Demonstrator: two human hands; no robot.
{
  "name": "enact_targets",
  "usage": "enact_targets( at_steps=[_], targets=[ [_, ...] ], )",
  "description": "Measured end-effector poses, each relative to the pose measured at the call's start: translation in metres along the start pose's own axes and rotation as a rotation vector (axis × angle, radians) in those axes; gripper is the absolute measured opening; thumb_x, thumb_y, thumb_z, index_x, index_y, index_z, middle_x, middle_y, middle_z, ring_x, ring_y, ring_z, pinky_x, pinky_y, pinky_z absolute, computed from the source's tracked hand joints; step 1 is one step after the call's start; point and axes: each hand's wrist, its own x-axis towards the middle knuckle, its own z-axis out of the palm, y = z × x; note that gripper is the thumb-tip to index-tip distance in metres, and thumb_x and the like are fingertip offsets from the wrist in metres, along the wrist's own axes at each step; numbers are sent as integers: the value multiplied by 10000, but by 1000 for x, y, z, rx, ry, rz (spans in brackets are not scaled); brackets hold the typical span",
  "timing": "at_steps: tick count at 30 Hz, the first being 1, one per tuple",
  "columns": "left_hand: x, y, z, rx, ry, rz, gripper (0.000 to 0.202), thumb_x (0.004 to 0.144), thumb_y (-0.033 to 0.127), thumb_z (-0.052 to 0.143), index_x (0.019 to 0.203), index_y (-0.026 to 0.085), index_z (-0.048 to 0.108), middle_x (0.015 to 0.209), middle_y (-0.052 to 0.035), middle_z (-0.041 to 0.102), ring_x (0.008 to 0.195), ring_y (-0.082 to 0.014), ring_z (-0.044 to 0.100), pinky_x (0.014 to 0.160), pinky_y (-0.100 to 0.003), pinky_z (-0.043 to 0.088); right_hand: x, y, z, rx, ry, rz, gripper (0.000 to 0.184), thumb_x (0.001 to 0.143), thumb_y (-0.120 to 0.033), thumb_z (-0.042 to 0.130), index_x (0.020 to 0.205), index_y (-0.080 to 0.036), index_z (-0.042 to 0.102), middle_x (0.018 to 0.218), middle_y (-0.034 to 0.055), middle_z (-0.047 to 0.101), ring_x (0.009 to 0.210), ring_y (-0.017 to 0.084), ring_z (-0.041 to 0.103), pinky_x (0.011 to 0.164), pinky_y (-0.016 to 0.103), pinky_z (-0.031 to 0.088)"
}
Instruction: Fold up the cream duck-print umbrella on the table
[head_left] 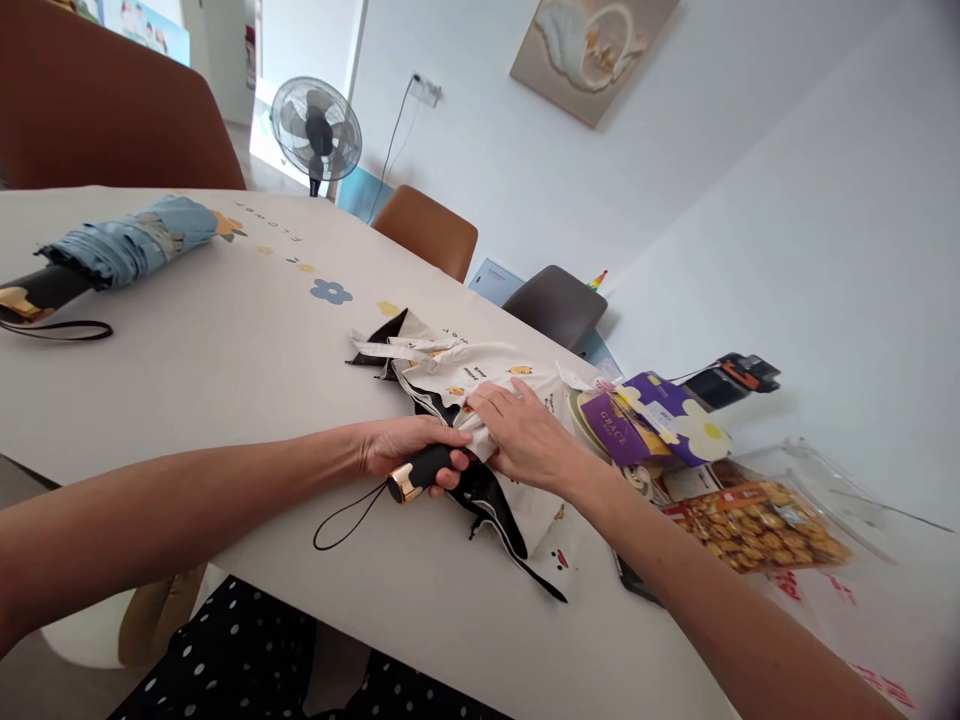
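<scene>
A white folding umbrella (450,375) with small printed figures and a black lining lies on the table (225,340). My left hand (401,445) is closed round its black handle, which ends in a gold cap with a black wrist loop. My right hand (525,435) lies on the loose white canopy fabric just beyond the handle, fingers pressed into the folds.
A folded light-blue umbrella (127,245) lies at the table's far left. To the right are a purple packet with a daisy (660,415), a clear bag of golden snacks (757,525) and a black device (731,378). Brown chairs (427,230) and a standing fan (316,130) stand behind the table.
</scene>
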Motion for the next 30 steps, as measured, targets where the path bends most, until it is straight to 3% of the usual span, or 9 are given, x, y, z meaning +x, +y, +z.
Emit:
enact_targets(
  at_steps=[3,8,11,15,20,23,27,30],
  targets=[
    [0,0,0,19,-16,-26,208,765,298,608,728,111,525,639,25,439,498,-75,460,440,-222,419,0,-3,-2,-27,-36,15,287,714,-96,473,998,-122,503,970,120,579,960,249,495,910,422,273],
    [4,-4,1,70,-19,-106,212,728,312,629,740,123,534,598,34,442,502,-98,475,478,-278,490,0,-6,-6,-70,-160,-1,270,613,-11,467,839,-159,479,845,74,550,814,212,476,732,317,323],
    [6,-5,5,146,82,-106,200,717,309,614,730,119,551,579,14,481,539,-128,518,455,-278,497,1,-9,-9,-75,-207,-3,264,603,4,473,798,-175,470,829,65,548,792,203,481,680,301,320],
    [4,-4,9,359,208,-74,111,639,173,631,689,110,554,637,-39,578,542,-135,545,420,-257,485,7,-11,-15,-100,-270,-4,255,613,14,494,778,-180,497,799,62,573,778,208,513,650,307,324],
    [3,-9,12,618,418,-51,195,580,158,641,611,172,448,452,12,500,385,-131,494,352,-251,441,24,-21,-20,-143,-438,56,215,630,-9,544,768,-175,555,743,76,610,766,228,566,626,319,333],
    [4,-13,12,693,455,-11,190,594,194,633,588,177,444,439,14,491,358,-123,467,324,-238,408,36,-27,-17,-137,-505,76,183,630,-74,605,789,-163,586,771,97,635,777,248,590,649,336,360],
    [5,-15,12,602,434,11,187,628,188,605,555,171,434,436,22,466,353,-105,437,324,-227,383,39,-17,-17,-44,-491,89,294,589,-10,569,832,-172,607,810,95,654,772,247,609,691,353,404],
    [7,-14,13,474,478,52,195,629,167,608,579,174,420,456,30,467,363,-97,425,323,-219,366,21,2,-27,184,-287,129,469,616,-38,543,1049,-217,568,1048,74,628,982,251,571,803,363,424]
  ],
)
